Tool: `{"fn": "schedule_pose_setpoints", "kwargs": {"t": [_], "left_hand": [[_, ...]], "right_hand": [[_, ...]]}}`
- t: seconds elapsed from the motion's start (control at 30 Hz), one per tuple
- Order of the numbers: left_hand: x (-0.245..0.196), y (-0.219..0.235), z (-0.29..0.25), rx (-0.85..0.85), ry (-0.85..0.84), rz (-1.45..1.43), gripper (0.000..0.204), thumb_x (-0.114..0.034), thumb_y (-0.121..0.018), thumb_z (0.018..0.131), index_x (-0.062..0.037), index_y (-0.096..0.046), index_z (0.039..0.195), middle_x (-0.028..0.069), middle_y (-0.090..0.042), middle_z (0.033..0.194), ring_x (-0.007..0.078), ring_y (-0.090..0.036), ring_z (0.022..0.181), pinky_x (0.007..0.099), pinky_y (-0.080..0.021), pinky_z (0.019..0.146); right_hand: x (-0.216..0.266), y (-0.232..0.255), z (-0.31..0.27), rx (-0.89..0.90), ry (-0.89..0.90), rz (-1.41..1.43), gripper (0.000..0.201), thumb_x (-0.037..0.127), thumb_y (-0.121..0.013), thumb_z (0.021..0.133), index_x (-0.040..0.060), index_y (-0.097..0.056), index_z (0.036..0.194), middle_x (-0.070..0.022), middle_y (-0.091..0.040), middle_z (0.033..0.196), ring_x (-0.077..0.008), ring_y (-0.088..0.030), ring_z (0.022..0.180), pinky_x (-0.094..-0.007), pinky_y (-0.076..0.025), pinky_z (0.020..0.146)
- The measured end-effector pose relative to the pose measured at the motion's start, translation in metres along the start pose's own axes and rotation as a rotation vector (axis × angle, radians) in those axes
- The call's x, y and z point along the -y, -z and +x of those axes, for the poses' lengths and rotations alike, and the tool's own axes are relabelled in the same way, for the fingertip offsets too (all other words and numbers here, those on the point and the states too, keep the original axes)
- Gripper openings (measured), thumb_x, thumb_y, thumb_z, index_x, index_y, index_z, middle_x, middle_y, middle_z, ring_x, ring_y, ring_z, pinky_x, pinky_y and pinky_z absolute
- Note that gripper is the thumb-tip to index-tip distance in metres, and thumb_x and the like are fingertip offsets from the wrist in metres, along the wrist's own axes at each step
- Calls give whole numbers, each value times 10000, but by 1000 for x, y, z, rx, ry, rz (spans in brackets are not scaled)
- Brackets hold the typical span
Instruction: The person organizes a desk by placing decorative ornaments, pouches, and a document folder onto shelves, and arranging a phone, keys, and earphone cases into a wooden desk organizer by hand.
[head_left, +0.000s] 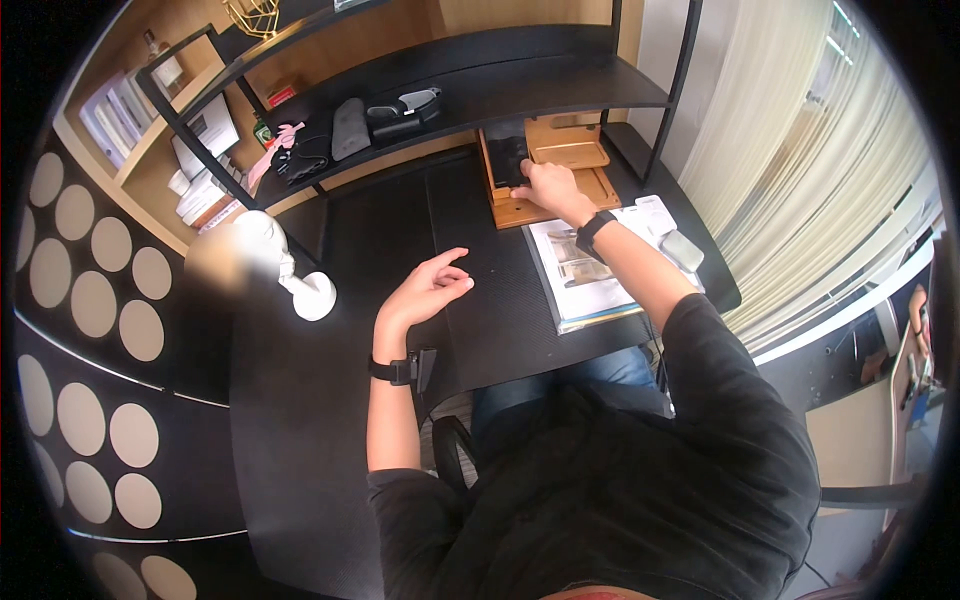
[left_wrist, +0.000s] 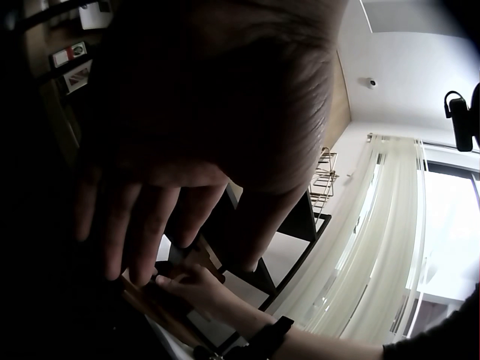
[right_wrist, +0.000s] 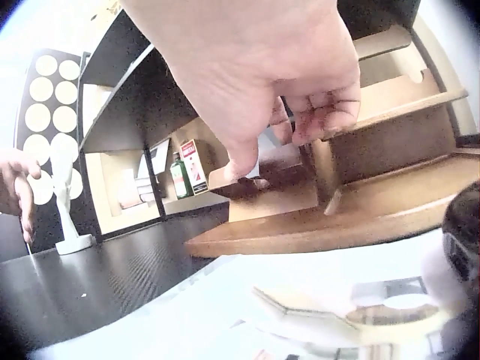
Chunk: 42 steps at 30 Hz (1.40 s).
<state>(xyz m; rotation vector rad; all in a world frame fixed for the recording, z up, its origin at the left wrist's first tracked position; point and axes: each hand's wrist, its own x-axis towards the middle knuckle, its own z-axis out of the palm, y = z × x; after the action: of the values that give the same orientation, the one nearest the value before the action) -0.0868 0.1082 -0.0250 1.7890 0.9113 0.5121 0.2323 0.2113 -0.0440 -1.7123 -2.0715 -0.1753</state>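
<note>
Over the far side of the desk (head_left: 370, 225) runs a shelf (head_left: 530, 85), with a pouch (head_left: 300, 157) near its left end and a case (head_left: 350, 130) just right of that. Beneath the shelf's right half sits the organiser (head_left: 550, 208), partly out on the near side, an item (head_left: 508, 152) in its left compartment. Papers (head_left: 575, 280) lie nearer. The lamp (head_left: 314, 296) stands left, the bookcase (head_left: 150, 190) beyond, the curtain (head_left: 790, 150) right.

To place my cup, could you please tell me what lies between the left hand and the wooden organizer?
The head view shows bare black desktop between the left hand and the organizer.
</note>
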Motion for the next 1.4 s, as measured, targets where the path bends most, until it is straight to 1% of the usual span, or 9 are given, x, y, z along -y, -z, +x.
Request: {"fn": "schedule_pose_setpoints", "kwargs": {"t": [0.43, 0.5, 0.6, 0.67, 0.73, 0.77, 1.0, 1.17, 1.4], "left_hand": [[-2, 0, -1, 17, 1, 2, 633, -226, -720, 951, -22, -457, 1490, 134, -706, 1115, 169, -676, 1001, 305, -520, 896], [-3, 0, -1, 20, 38, 40, 602, -194, -705, 961, -53, -460, 1492, 147, -683, 1205, 191, -659, 1103, 333, -517, 971], [5, 1, 0, 1, 1, -13, 647, -254, -724, 949, -32, -457, 1494, 157, -694, 1153, 178, -672, 1015, 314, -516, 917], [4, 1, -1, 3, 6, -13, 650, -258, -724, 948, -33, -456, 1496, 156, -694, 1155, 180, -673, 1015, 317, -515, 922], [1, 1, 1, 11, 4, -16, 654, -262, -725, 947, -34, -455, 1498, 155, -695, 1156, 181, -674, 1015, 320, -514, 928], [0, 1, 1, 19, 30, -5, 631, -232, -716, 954, -42, -456, 1497, 152, -690, 1177, 180, -664, 1056, 320, -513, 945], [0, -3, 1, 28, 51, 18, 598, -193, -701, 966, -48, -461, 1494, 147, -688, 1185, 170, -652, 1088, 313, -513, 951], [3, -5, 0, 24, 36, 25, 608, -214, -709, 957, -40, -469, 1488, 145, -698, 1158, 181, -667, 1050, 319, -514, 941], [11, 0, 1, -21, -4, -42, 613, -235, -722, 945, -34, -488, 1475, 135, -709, 1133, 186, -678, 1020, 328, -526, 930]], "right_hand": [[-2, 10, -1, 38, -22, 6, 472, 433, -804, 797, 37, -672, 1018, -198, -728, 870, -374, -714, 889, -478, -548, 782], [-8, 23, -6, 32, -70, 79, 459, 428, -808, 799, 39, -698, 1015, -196, -733, 901, -367, -711, 922, -467, -547, 812], [-44, 34, -15, 86, -70, 112, 433, 445, -798, 801, 59, -719, 978, -191, -733, 921, -374, -709, 941, -467, -543, 811], [-62, 54, -28, 166, -115, 132, 426, 426, -790, 807, 58, -725, 1011, -193, -738, 960, -372, -704, 973, -456, -538, 829], [-75, 74, -44, 419, -131, 57, 456, 418, -782, 809, 55, -732, 1080, -197, -739, 1031, -360, -694, 1034, -436, -540, 876], [-84, 72, -52, 441, -133, 24, 516, 413, -782, 797, 55, -720, 1164, -194, -736, 1092, -354, -690, 1062, -413, -541, 915], [-97, 58, -92, 498, 27, 127, 635, 347, -823, 747, 52, -663, 1287, -194, -732, 1126, -350, -684, 1087, -406, -525, 977], [-87, 55, -96, 474, 9, 115, 653, 241, -833, 721, 2, -641, 1298, -207, -731, 1095, -361, -685, 1070, -407, -526, 966], [-94, 51, -72, 525, -14, 219, 559, 238, -814, 773, 42, -654, 1271, -204, -729, 1088, -358, -692, 1036, -396, -535, 926]]}}
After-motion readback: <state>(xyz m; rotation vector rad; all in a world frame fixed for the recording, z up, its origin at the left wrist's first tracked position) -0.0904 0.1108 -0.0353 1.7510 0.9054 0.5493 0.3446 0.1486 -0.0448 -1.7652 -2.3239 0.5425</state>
